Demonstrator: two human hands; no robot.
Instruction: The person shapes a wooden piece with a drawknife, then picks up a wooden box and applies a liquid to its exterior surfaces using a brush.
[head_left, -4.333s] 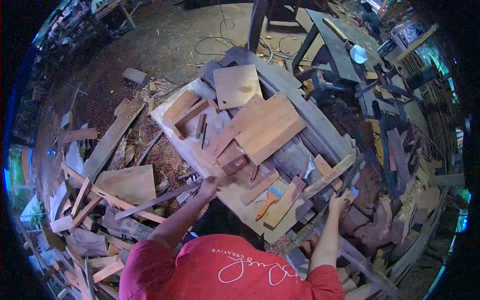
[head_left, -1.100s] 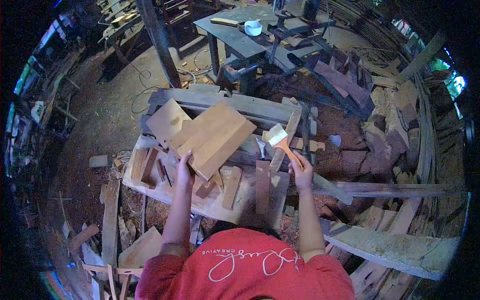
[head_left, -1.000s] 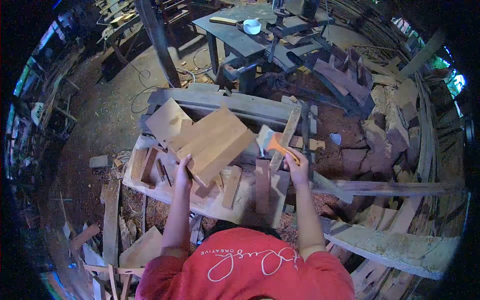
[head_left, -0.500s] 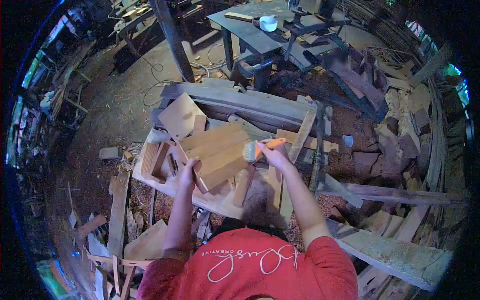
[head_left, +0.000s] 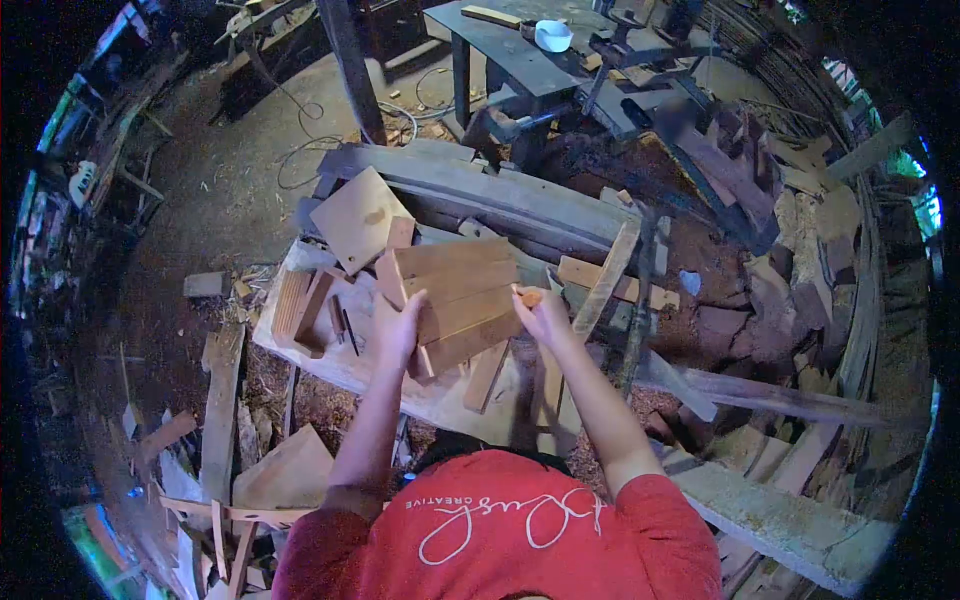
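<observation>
A slatted wooden box (head_left: 465, 290) is held up tilted over the workbench (head_left: 385, 382). My left hand (head_left: 402, 325) grips its near left edge, thumb on the side. At the box's right edge is my right hand (head_left: 543, 317), closed around a paintbrush with an orange handle (head_left: 530, 297). The brush's bristles are hidden at the box's right side. Behind the box lies a square pale board (head_left: 358, 222) with a hole near its corner. Left of my left hand, a dark thin stick (head_left: 350, 332) rests beside wood blocks (head_left: 312, 318).
A dark metal-topped table (head_left: 510, 50) with a white bowl (head_left: 553, 36) stands at the back. A wooden post (head_left: 350, 75) rises behind the bench. Scrap boards (head_left: 222, 420) lie left, and a long plank (head_left: 790, 520) juts out at right. A cable (head_left: 310, 125) trails on the floor.
The box has turned so that its left end shows more, and it has shifted slightly right. The brush has gone from the top face to the right edge, its bristles now out of sight.
</observation>
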